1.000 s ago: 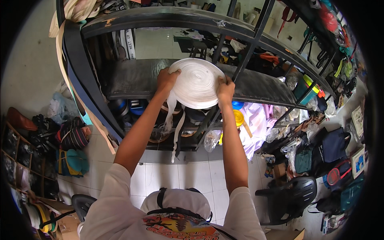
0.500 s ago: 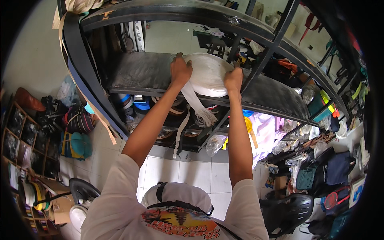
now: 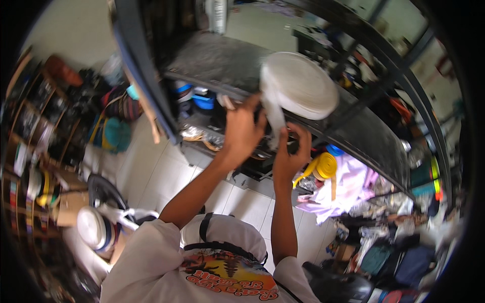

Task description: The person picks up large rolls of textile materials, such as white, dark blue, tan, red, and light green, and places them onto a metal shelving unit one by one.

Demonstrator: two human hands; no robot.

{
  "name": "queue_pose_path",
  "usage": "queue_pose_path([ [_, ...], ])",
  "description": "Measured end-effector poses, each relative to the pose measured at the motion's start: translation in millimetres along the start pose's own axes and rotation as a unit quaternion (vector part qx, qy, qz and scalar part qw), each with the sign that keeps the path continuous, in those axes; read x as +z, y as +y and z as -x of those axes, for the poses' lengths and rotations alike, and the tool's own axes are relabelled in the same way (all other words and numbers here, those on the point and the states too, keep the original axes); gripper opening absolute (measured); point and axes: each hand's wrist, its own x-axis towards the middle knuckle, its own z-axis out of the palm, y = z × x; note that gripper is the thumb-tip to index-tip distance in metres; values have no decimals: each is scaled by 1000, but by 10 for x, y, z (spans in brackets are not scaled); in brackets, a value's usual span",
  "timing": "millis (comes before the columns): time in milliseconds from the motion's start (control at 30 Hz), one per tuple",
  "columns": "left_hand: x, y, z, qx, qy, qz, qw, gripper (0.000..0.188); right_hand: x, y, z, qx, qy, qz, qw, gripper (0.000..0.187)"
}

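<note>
A roll of white webbing [image 3: 303, 86] lies flat on the dark shelf board [image 3: 217, 55], with its loose end [image 3: 275, 113] hanging over the front edge. To the left of that hanging end is my left hand [image 3: 242, 129], its fingers spread at the shelf's edge and holding nothing that I can see. My right hand [image 3: 292, 151] is raised just below the roll, thumb and fingers apart, with the thumb close beside the webbing's end. Whether the thumb touches it cannot be told through the blur.
Blue rolls [image 3: 203, 99] sit on the lower shelf at left. A yellow roll [image 3: 325, 165] and lilac cloth [image 3: 348, 189] are below right. Black metal posts [image 3: 374, 96] frame the shelf. Bags [image 3: 411, 257] pile at right; a rack [image 3: 30, 136] and chair [image 3: 106, 189] stand left.
Both hands have let go of the webbing roll and dropped to its hanging end at the shelf's front. The roll stays on the board; the view has turned and shifted.
</note>
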Motion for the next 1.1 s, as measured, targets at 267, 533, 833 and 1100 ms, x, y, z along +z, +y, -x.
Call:
queue_pose_path([
  [267,-498,-649,1324,-218,-20,-23,976,18,394,-61,1033,78,-120,-189,971,7],
  [533,-1980,-983,2615,-401,112,-174,892,21,1217,-568,2468,152,-444,-328,820,12],
  [833,-3547,-1246,4586,-490,277,-115,819,19,1845,-1668,4297,20,-737,-218,640,23],
  [1100,-4569,-1455,5425,-557,360,-45,747,15,2097,-2130,5603,-12,-825,-154,544,36],
])
